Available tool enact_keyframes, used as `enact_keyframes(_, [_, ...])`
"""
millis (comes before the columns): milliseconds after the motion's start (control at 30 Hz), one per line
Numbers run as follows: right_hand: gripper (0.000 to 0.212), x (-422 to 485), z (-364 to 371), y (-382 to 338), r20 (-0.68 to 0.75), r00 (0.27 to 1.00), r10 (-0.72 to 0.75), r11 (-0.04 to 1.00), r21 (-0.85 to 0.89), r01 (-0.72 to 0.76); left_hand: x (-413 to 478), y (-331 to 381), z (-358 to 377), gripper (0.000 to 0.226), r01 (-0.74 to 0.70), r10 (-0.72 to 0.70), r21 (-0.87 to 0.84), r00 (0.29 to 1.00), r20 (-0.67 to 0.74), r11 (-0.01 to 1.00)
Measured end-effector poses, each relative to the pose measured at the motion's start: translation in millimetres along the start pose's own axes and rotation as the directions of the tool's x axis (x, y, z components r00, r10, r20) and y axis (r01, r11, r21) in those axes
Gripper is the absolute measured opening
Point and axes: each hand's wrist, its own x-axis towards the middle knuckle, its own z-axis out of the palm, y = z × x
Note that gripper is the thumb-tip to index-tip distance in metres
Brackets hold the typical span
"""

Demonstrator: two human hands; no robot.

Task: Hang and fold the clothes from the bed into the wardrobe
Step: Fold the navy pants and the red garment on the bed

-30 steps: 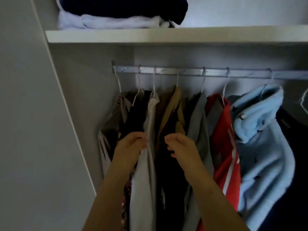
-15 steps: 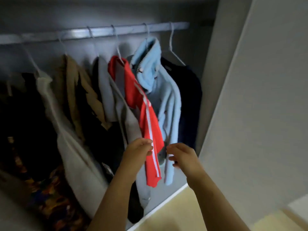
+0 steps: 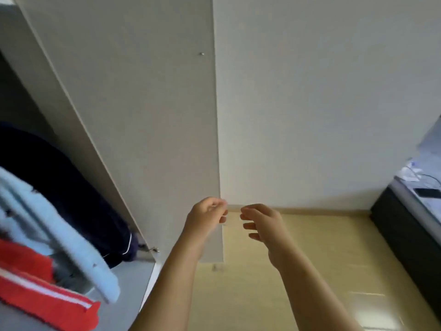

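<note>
Left hand [image 3: 206, 217], right hand [image 3: 263, 224] raised, fingers loosely curled, nothing grasped. Wardrobe door [image 3: 143, 115] seen open at 11 o'clock; blue fleece [image 3: 71, 240], red top [image 3: 35, 292] hung at 8; bed [image 3: 403, 225] at 3.

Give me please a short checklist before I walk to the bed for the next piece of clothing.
1. Left hand free: ok, it holds nothing.
2. Right hand free: ok, it holds nothing.
3. Wardrobe door open: ok.
4. Floor toward the bed free to walk: ok in the part shown.
5. Clothes waiting on the bed: cannot tell; only a corner shows, with a phone on it.
6. Room on the rail: cannot tell; the rail is out of view.
</note>
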Motion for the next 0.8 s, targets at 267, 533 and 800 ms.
enact_keyframes(267, [0.014,-54,-199,26,-0.335,0.942,0.026,0.998,0.066,-0.004,-50,39,196,0.015,-0.086,0.066,0.047,0.941,0.331,0.995])
enact_keyframes(533, [0.012,-119,-379,63,-0.569,0.817,0.096,0.989,0.148,-0.013,-119,59,382,0.013,-0.15,0.071,0.094,0.821,0.566,0.984])
enact_keyframes(800, [0.01,-201,-518,116,-0.784,0.561,0.265,0.941,0.336,0.026,-186,68,557,0.013,-0.265,0.032,0.139,0.551,0.834,0.954])
